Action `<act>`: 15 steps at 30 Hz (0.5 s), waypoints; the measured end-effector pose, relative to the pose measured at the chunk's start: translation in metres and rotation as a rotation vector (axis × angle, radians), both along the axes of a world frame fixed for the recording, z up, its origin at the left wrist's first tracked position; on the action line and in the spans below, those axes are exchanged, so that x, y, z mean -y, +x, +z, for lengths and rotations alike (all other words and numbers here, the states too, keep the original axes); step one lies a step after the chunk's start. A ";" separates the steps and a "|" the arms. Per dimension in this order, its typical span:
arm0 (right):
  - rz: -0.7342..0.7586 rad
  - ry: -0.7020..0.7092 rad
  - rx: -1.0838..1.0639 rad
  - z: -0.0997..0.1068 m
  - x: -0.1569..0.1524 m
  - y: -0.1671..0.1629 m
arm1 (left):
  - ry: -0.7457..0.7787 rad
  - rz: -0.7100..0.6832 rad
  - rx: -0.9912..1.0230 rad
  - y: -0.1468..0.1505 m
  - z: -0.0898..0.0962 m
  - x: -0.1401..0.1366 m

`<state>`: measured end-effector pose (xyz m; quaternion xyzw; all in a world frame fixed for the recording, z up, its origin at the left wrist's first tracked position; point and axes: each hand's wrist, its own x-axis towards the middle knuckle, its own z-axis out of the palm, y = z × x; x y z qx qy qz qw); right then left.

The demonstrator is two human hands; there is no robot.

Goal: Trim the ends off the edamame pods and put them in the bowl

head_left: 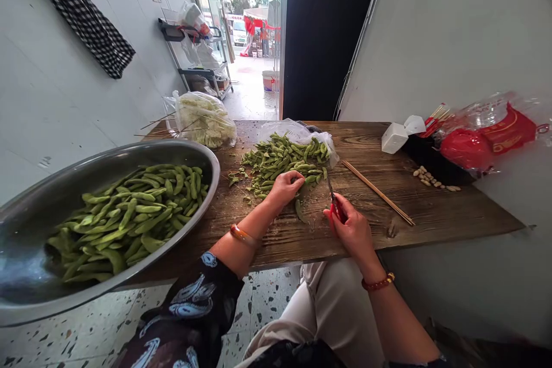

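My left hand point(284, 188) is pinched closed at the near edge of a heap of edamame pods point(284, 158), with a green pod at its fingertips. Just below those fingers another pod point(299, 211) shows against the wooden table. Red-handled scissors point(336, 210) are gripped in my right hand point(354, 230), their blades pointing up and away beside the heap. To the left stands a large steel basin point(214, 184), partly filled with edamame pods point(138, 213).
Wooden skewers point(379, 192) lie on the table point(440, 218) right of the scissors. Farther right are peanuts point(431, 178), a white box point(394, 138) and red plastic packaging point(470, 146). A clear bag of pale vegetable pieces point(204, 118) sits behind the basin.
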<state>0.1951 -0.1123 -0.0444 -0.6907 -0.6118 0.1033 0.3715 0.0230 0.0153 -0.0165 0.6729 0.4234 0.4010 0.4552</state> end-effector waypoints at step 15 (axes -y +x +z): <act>-0.003 0.003 0.000 -0.010 -0.004 0.004 | -0.463 -0.136 0.521 -0.001 0.007 0.007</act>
